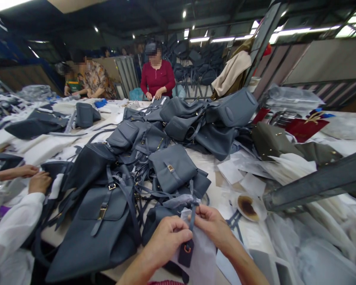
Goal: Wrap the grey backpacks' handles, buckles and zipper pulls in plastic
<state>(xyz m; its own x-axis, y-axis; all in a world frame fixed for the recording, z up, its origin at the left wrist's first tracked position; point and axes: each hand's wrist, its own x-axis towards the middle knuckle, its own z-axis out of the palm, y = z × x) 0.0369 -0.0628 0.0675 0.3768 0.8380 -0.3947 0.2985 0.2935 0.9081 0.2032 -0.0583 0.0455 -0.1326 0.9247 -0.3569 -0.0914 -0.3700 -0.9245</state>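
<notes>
Close in front of me, my left hand (169, 238) and my right hand (212, 225) are both closed on a narrow dark blue-grey strap (192, 218). The left thumb and fingers pinch it lower down, while the right fingertips grip it near the top. Below the left thumb hangs a dark tag (185, 255) with a gold-coloured ring. Thin white paper (204, 250) lies behind the strap and between my wrists. A dark blue-grey bag (156, 219) is just beyond my left hand, partly hidden by it. Another backpack (102, 221) with a gold buckle lies to the left.
Many similar bags (175, 168) are piled across the table. On the right are a saucer with brown residue (248, 208), a slanting metal beam (317, 178) and clear plastic wrap (323, 253). A co-worker's hands (37, 178) handle a bag at left; a person in red (158, 75) works opposite.
</notes>
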